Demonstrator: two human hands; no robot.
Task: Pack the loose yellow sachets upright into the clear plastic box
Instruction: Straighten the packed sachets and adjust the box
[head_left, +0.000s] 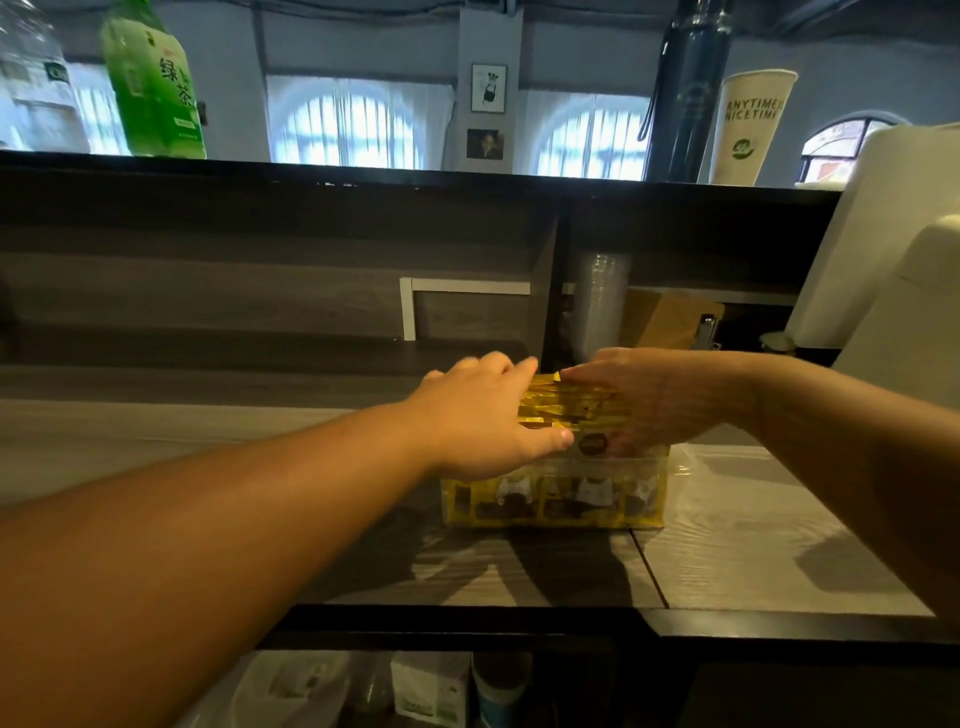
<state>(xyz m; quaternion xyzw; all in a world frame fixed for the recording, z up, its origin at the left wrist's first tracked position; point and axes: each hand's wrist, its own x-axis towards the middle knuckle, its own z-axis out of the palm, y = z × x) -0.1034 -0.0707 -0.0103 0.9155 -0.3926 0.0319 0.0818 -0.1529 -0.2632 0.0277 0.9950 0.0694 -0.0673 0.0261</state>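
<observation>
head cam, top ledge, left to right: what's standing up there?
Clear water bottle → green tea bottle → dark flask → white paper cup.
</observation>
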